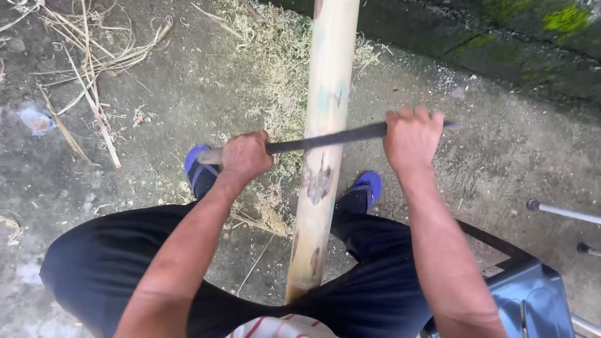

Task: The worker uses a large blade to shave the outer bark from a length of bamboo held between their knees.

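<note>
A long pale bamboo pole (327, 87) runs from between my knees up and away across the concrete ground. A dark long-bladed knife (325, 139) lies crosswise on top of the pole. My left hand (245, 156) grips the knife's handle end, left of the pole. My right hand (411, 139) grips the blade's far end, right of the pole. Both fists are closed around the knife. The pole has brown scraped patches below the blade.
Pale shavings (275, 69) lie scattered around the pole. Dry strips (94, 56) lie at the upper left. My feet wear blue sandals (368, 185). A blue-grey stool (532, 294) sits at the lower right, with metal legs (563, 211) beyond. A mossy wall (532, 31) borders the top right.
</note>
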